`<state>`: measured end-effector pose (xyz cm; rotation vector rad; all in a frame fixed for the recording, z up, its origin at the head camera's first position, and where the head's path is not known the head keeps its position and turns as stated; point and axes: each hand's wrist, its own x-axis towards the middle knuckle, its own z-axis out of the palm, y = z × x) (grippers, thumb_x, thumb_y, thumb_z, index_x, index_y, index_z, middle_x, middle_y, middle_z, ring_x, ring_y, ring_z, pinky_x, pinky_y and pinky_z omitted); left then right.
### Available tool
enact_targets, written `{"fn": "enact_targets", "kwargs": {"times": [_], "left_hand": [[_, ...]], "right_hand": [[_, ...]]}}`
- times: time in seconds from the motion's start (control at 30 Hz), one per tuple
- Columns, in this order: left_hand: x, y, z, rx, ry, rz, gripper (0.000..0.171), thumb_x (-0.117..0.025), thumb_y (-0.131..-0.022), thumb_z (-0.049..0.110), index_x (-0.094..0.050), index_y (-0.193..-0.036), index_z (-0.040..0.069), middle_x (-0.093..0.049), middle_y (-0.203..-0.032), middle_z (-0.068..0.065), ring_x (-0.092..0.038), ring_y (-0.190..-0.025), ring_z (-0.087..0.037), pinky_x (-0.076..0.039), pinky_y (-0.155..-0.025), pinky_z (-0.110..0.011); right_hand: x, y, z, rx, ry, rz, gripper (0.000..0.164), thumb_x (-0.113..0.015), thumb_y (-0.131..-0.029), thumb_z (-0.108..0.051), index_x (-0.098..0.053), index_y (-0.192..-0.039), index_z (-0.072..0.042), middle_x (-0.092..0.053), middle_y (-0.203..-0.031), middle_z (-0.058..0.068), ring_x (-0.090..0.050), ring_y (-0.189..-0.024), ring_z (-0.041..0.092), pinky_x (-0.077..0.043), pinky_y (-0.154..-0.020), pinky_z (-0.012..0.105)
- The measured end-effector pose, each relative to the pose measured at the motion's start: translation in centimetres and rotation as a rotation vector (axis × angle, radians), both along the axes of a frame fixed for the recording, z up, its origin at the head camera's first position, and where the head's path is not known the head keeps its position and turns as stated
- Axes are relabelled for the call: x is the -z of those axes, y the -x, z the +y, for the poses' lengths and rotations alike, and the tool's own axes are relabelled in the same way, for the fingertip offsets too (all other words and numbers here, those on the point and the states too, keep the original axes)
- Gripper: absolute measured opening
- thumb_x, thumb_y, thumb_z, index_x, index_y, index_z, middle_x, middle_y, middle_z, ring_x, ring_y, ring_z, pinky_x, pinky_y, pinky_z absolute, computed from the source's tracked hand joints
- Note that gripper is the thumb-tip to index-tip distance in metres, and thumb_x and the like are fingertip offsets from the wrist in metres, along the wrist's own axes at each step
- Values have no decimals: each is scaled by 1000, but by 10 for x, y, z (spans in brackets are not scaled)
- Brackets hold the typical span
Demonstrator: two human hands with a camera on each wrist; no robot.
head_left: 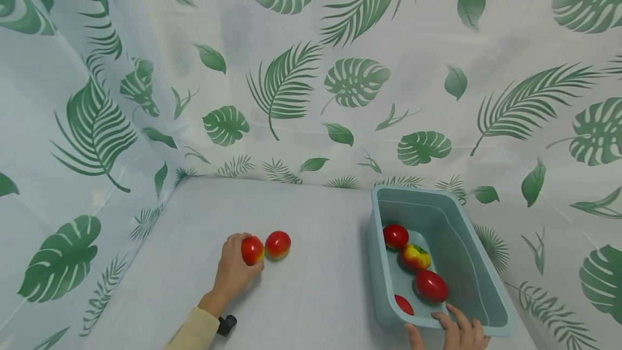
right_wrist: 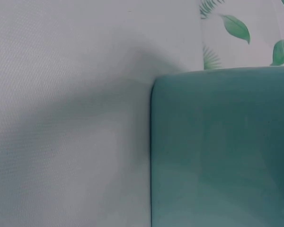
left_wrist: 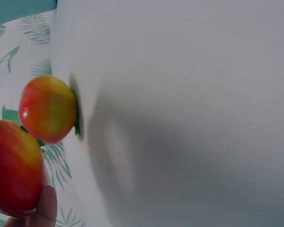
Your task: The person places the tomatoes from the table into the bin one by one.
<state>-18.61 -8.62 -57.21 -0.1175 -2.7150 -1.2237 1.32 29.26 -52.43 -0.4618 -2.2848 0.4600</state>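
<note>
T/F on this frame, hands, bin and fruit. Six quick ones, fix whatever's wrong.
1. The left hand holds a red-and-yellow fruit. True.
2. The right hand has its fingers over the near rim of the blue-green bin. True.
3. The bin is empty. False: a red-and-yellow pepper and red pieces lie in it.
4. A second fruit lies on the table. True.
5. In the head view, the bin stands left of both fruits. False: it stands to their right.
6. The right wrist view shows the held fruit. False: no fruit shows there.
</note>
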Motion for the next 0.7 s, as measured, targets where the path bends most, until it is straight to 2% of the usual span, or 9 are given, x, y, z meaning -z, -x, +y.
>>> {"fn": "enact_targets", "kwargs": {"times": [0.2,0.33,0.47,0.63,0.7], "left_hand": [[-15,3,9,21,-7,-3,68,-81,-70,18,-45,-128,16,-48,-125,-4,-47,-114,-23,-52,-89,-51],[-28,6,23,45,-35,19,69,-82,-70,20,-45,-128,16,-48,-126,-4,-48,-116,-24,-52,-89,-51],[-42,10,41,88,-99,53,65,-82,-73,21,-47,-127,17,-49,-127,-3,-50,-115,-23,-53,-89,-49],[-58,12,62,156,-138,77,63,-80,-75,22,-47,-129,17,-51,-125,-1,-53,-111,-21,-54,-88,-45],[-64,11,70,184,-155,78,64,-80,-75,22,-46,-130,16,-51,-125,-1,-54,-110,-20,-54,-88,-43]], "right_hand": [[-1,0,0,8,4,-10,71,-91,-54,-34,-59,-107,0,-52,-126,27,-34,-119,44,-23,-105,64],[-2,0,-1,24,15,-30,72,-92,-55,-34,-58,-108,0,-51,-128,26,-33,-122,44,-19,-108,65],[-2,-1,0,0,8,-4,70,-92,-55,-33,-59,-107,0,-52,-127,26,-34,-119,44,-21,-106,64],[0,-2,1,-40,-15,35,70,-91,-54,-33,-59,-106,0,-52,-126,26,-35,-115,44,-24,-99,63],[0,-2,1,-31,-16,18,70,-92,-54,-34,-58,-107,-1,-52,-127,26,-34,-117,44,-23,-103,63]]}}
